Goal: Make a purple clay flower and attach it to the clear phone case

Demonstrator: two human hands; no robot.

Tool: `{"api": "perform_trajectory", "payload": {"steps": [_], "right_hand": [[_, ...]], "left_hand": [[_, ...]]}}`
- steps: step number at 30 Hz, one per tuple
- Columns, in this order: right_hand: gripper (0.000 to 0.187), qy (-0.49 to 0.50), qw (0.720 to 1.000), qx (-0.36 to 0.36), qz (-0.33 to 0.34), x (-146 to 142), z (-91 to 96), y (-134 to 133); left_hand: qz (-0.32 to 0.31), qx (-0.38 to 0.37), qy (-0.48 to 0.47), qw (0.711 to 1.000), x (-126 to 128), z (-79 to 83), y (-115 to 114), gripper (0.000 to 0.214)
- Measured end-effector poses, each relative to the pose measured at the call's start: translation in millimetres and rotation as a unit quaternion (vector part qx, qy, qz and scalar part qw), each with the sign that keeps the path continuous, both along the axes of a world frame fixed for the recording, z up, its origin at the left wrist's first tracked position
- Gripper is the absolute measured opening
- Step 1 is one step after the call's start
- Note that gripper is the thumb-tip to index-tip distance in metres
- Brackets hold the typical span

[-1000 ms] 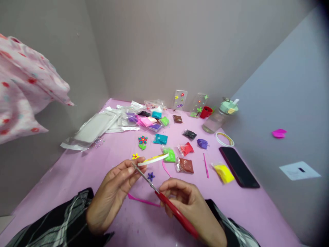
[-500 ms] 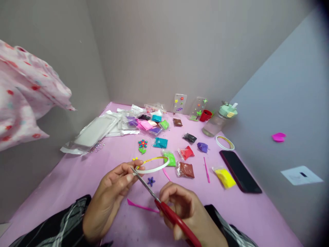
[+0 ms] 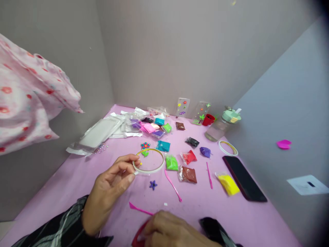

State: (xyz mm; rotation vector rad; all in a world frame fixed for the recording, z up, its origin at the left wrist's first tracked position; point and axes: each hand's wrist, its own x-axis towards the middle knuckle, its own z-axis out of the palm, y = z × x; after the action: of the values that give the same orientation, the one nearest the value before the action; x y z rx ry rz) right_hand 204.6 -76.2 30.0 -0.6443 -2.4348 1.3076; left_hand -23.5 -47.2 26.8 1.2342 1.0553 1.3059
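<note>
My left hand (image 3: pixel 113 185) pinches a thin roll of white double-sided tape (image 3: pixel 163 163) by its near-left edge, and a short tape end sticks out at the fingertips. Low at the front edge of the view, my right hand (image 3: pixel 169 230) is blurred, its fingers curled on the red handle of the scissors (image 3: pixel 138 236); the blades are hidden. A small white square of tape (image 3: pixel 165 204) lies on the table beyond it. Close by are a pink modelling tool (image 3: pixel 140 208), a second pink tool (image 3: pixel 173 186) and a purple clay flower (image 3: pixel 153 185).
Clay packets, among them green (image 3: pixel 171 163), brown (image 3: pixel 188 174) and yellow (image 3: pixel 228 184), lie mid-table. To the right are a black phone (image 3: pixel 244 178), another tape roll (image 3: pixel 235 151) and a bottle (image 3: pixel 216 130). Bagged phone cases (image 3: pixel 101 130) lie at the left. Decorated clear cases (image 3: pixel 183 107) lean on the back wall.
My right hand has brought the scissors down and away from the tape towards the front of the table. The small white square now shows on the table. My left hand still holds the roll.
</note>
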Motion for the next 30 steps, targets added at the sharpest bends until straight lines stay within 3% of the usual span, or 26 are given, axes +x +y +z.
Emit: {"api": "perform_trajectory", "payload": {"steps": [2, 3, 4, 6, 10, 13, 19, 23, 25, 26, 30], "right_hand": [[0.023, 0.004, 0.996, -0.008, -0.087, -5.3, 8.7, 3.4], [0.019, 0.017, 0.986, -0.032, -0.162, -8.4, 14.5, 5.7], [0.016, 0.043, 0.969, -0.058, -0.236, -11.9, 20.3, 8.5], [0.016, 0.086, 0.935, -0.13, -0.318, -19.7, 29.0, 15.4], [0.029, 0.185, 0.875, -0.31, -0.322, -35.6, 30.3, 30.1], [0.025, 0.228, 0.85, -0.342, -0.328, -44.5, 28.6, 36.5], [0.015, 0.209, 0.87, -0.284, -0.345, -47.2, 33.2, 51.6], [0.013, 0.145, 0.889, -0.194, -0.389, -40.1, 19.8, 75.5], [0.01, 0.101, 0.908, -0.14, -0.381, -37.6, 9.3, 88.0], [0.01, 0.07, 0.921, -0.107, -0.368, -37.1, 4.2, 93.8], [0.013, -0.039, 0.944, 0.013, -0.327, -39.9, -11.5, 113.1]], "left_hand": [[-0.02, 0.005, 0.028, 0.999, 1.9, -1.0, -2.3, 0.011], [-0.026, 0.008, 0.04, 0.999, 3.1, -0.8, -3.3, 0.011], [-0.032, 0.012, 0.051, 0.998, 4.4, -0.3, -4.2, 0.01], [-0.04, 0.024, 0.071, 0.996, 6.4, 1.2, -5.7, 0.009], [-0.036, 0.045, 0.091, 0.994, 8.4, 2.1, -7.0, 0.008], [-0.028, 0.053, 0.085, 0.995, 9.5, 0.1, -6.9, 0.007], [0.026, 0.085, 0.113, 0.99, -1.6, 1.0, -4.9, 0.003], [0.125, 0.104, 0.179, 0.97, -35.4, 1.8, -4.4, 0.012], [0.153, 0.089, 0.195, 0.965, -54.5, 0.4, -4.4, 0.017], [0.137, 0.067, 0.218, 0.964, -62.3, -0.4, -3.9, 0.02], [-0.089, -0.046, 0.272, 0.957, -75.6, -6.1, 2.4, 0.039]]}}
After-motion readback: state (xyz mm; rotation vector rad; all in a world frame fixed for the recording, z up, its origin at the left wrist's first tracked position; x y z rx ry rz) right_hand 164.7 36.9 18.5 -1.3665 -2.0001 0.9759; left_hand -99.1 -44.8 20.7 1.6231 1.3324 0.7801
